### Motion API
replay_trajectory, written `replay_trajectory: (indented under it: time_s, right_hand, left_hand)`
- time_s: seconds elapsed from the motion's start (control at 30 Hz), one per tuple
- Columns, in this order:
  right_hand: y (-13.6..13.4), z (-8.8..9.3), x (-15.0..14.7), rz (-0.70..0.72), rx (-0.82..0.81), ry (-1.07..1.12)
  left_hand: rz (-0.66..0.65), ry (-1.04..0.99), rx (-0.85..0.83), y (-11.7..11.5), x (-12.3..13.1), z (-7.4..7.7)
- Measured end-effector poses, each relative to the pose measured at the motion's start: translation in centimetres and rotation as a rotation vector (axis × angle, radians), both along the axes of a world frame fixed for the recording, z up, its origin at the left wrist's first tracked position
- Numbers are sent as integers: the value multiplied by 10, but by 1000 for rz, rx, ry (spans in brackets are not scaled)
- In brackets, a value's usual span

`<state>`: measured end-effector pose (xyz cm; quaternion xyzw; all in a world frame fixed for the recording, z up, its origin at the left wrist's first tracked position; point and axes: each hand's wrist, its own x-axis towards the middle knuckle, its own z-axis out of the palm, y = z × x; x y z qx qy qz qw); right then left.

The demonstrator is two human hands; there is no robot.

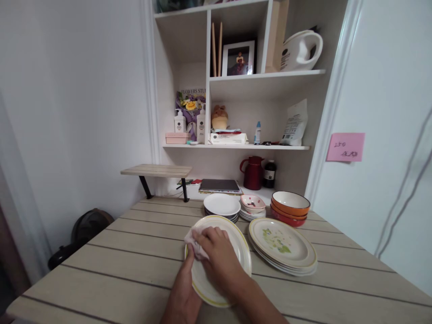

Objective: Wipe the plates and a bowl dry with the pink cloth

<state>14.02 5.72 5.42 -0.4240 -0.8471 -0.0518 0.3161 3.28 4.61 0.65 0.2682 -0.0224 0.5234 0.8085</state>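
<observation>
Tilted up above the table is a cream plate [241,252] with a yellow-green rim. My left hand [184,288] grips its lower left edge, thumb on the front and the other fingers hidden behind. A crumpled pale pink cloth [195,245] lies against the plate's upper left part, with my right hand [218,252] closed over it and pressing it to the surface. To the right rests a stack of cream plates [283,243], the top one printed with green leaves.
Behind stand a stack of white plates [222,204], a pink-rimmed bowl [253,203] on small dishes, and stacked orange and red bowls [290,209]. A small raised wooden shelf [157,170] sits at the table's back left. A red jug [254,173] and dark bottle [269,174] stand farther back.
</observation>
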Motion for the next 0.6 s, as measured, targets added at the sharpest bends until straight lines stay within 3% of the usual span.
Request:
replay_trajectory:
  time_s: [0.07,0.13,0.3,0.37,0.47,0.6]
  right_hand:
    - [-7,-2,-1,94,-22,-22]
    - [-8,-2,6,95,-20,1]
    - [5,1,43,-218,68,145]
    - [5,2,51,-247,66,146]
    - [-9,-1,47,-125,14,82]
    - [-30,-8,18,99,-56,-2]
  left_hand:
    - [20,-41,27,4,-3,-3]
    - [41,-92,50,8,-7,-6]
    - [84,-117,-21,13,-8,-7]
    - [88,-124,-47,12,-7,-7]
    - [106,-144,-42,11,-11,-5]
    - [259,-81,-153,6,-22,-1]
